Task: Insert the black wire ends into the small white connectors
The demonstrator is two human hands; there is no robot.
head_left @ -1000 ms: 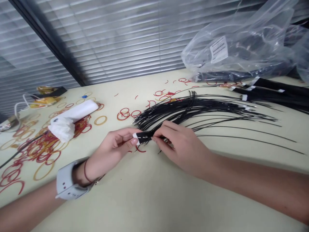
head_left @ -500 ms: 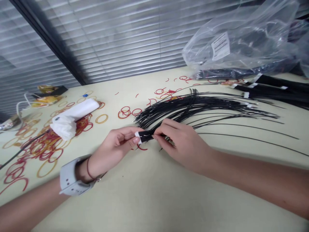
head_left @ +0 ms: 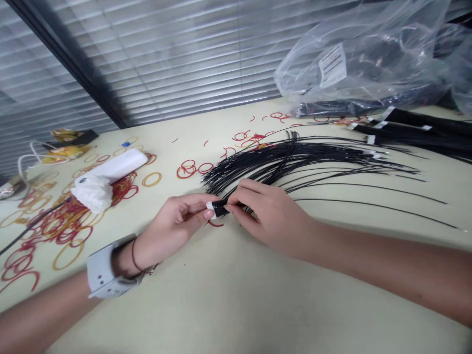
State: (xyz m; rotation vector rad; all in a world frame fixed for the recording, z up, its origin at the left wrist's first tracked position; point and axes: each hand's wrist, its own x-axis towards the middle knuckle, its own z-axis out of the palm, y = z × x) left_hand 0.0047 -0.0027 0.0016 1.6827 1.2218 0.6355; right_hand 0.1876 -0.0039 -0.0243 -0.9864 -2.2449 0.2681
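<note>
Two pinching grips on a bundle of thin black wires (head_left: 287, 162) fanning across the bench (head_left: 236, 305): left hand (head_left: 173, 221) closed on the taped end (head_left: 219, 209), right hand (head_left: 267, 216) closed just beside it, seemingly to keep the strands gathered.

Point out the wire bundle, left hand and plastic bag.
wire bundle (head_left: 287, 160), head view, fanned wires
left hand (head_left: 171, 221), head view, back of hand
plastic bag (head_left: 368, 64), head view, upper film

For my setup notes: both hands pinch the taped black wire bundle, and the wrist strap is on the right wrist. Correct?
No: the head view shows the wrist strap on the left wrist. The left hand and right hand do pinch the taped black wire bundle.
</note>
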